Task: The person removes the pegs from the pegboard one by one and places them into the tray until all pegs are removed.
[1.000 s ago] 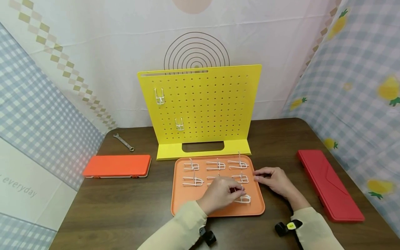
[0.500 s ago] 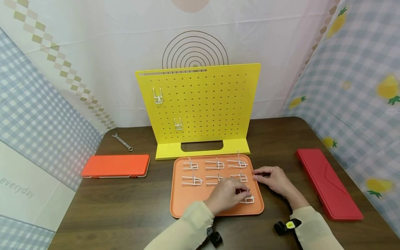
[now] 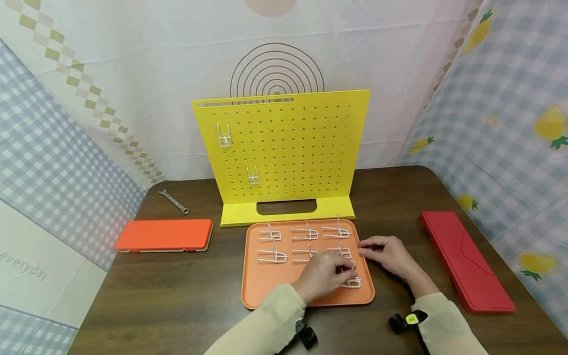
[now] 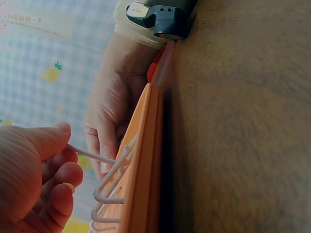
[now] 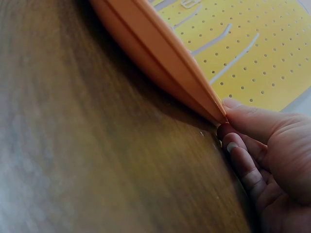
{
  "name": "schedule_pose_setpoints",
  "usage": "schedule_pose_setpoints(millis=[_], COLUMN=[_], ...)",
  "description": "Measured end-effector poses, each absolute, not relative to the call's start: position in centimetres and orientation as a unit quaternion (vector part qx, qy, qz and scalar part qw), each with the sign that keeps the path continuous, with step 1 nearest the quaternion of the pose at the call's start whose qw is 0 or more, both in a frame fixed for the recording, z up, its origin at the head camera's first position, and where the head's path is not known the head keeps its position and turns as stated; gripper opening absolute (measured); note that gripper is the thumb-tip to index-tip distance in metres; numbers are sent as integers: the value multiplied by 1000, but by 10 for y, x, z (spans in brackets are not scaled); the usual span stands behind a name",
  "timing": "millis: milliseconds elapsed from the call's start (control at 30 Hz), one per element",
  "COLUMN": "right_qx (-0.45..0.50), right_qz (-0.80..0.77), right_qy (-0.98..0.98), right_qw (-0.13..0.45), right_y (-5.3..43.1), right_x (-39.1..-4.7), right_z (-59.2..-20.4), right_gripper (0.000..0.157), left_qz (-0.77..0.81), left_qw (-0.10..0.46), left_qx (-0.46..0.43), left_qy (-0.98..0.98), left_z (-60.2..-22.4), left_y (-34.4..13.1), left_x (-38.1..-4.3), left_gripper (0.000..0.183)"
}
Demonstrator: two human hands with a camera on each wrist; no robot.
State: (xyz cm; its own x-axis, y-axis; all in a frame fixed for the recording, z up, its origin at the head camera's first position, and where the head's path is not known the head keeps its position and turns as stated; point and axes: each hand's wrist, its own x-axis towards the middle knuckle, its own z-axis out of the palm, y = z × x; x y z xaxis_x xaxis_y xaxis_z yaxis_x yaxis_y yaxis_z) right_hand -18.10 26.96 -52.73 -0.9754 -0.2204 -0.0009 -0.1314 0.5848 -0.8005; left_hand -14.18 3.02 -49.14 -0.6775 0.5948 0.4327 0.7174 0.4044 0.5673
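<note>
Over the front right of an orange tray (image 3: 262, 288), my left hand (image 3: 320, 277) pinches the upright prong of a white wire pegboard hook (image 3: 352, 283). In the left wrist view, the thumb and forefinger of that hand (image 4: 36, 170) meet on the hook's prong (image 4: 92, 156). My right hand (image 3: 392, 257) holds the tray's right rim between thumb and fingers, as the right wrist view shows at the tray edge (image 5: 165, 58). Several similar hooks (image 3: 273, 257) lie in rows on the tray, one partly hidden by my left hand.
Behind the tray stands a yellow pegboard (image 3: 288, 148), with a hook (image 3: 225, 136) at upper left and another hook (image 3: 253, 176) lower down. An orange case (image 3: 164, 235) and a wrench (image 3: 174, 201) lie left. A red case (image 3: 468, 261) lies right.
My left hand has shifted slightly right over the tray, and the hook it pinches has moved right with it. My right hand has stayed at the rim.
</note>
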Motion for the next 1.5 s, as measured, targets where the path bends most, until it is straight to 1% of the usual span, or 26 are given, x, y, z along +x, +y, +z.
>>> schedule_pose_setpoints(millis=[200, 433, 700, 900, 1067, 1233, 1500], right_qx=[-99, -97, -95, -96, -95, -92, -88], right_qz=[-446, -443, -448, -446, -447, -442, -440], right_qy=[888, 890, 887, 888, 887, 890, 891], right_qw=[52, 53, 57, 61, 64, 66, 68], right_y=[270, 270, 270, 270, 269, 270, 271], right_x=[-182, -181, -180, -180, -180, -181, -182], right_z=[-527, -527, -529, -530, -529, -528, -527], right_gripper=[28, 28, 29, 28, 28, 29, 30], left_qz=[-372, -378, -374, -377, -384, -410, -420], left_qw=[90, 83, 91, 82, 80, 89, 157], left_qx=[-403, -405, -407, -399, -389, -381, -371], left_qy=[-831, -829, -828, -832, -833, -824, -813], left_z=[-495, -496, -502, -499, -483, -463, -438], left_y=[32, 32, 32, 26, 9, -18, -68], left_x=[-144, -144, -143, -140, -135, -132, -135], left_gripper=[4, 5, 6, 16, 21, 20, 14])
